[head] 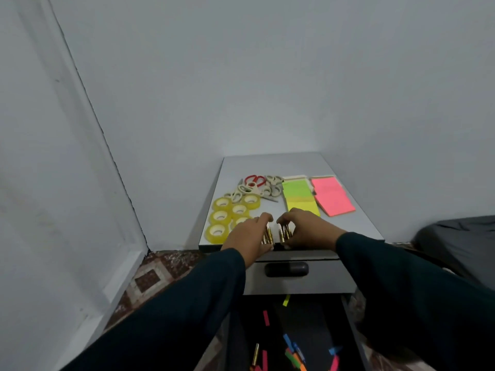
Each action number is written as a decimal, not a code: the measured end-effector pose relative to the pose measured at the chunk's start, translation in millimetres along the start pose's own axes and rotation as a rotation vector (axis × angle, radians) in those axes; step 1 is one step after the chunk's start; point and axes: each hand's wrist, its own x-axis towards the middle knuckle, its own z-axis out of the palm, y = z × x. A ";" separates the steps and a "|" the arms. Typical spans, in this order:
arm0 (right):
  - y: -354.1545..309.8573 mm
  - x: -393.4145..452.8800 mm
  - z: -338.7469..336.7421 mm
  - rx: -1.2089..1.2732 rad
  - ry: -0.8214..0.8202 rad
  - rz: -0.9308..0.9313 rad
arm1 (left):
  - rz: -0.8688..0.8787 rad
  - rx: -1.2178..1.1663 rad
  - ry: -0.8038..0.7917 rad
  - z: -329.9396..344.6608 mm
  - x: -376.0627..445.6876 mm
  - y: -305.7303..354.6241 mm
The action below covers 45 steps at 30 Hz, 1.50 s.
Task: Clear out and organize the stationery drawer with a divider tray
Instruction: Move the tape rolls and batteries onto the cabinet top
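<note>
On the grey cabinet top (348, 226) a bunch of gold pens (276, 235) lies at the front edge. My left hand (247, 236) and my right hand (308, 231) close in on the pens from both sides, fingers curled against them. Several yellow tape rolls (221, 216) sit at the left, several scissors (257, 187) behind them. Green and yellow sticky notes (298, 196) and pink sticky notes (333, 196) lie at the right. Below, an open drawer (351, 330) holds loose coloured strips (294, 354) and one gold pen (255, 354).
A shut upper drawer with a dark handle (286, 269) sits under the top's front edge. Grey walls stand close behind and to the left. Patterned floor (150, 277) shows at the left, and a dark bag or cushion (460, 245) lies at the right.
</note>
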 end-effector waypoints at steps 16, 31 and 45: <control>30.3 115.8 -4.0 -0.114 0.060 0.050 | -0.056 0.250 -0.035 23.7 133.6 -44.9; 12.9 54.6 -14.9 -0.033 0.154 0.033 | -0.033 0.234 0.054 -5.7 78.7 -24.9; 1.0 -56.4 12.8 -0.067 0.092 -0.001 | 0.061 0.077 0.041 5.2 -44.0 -0.9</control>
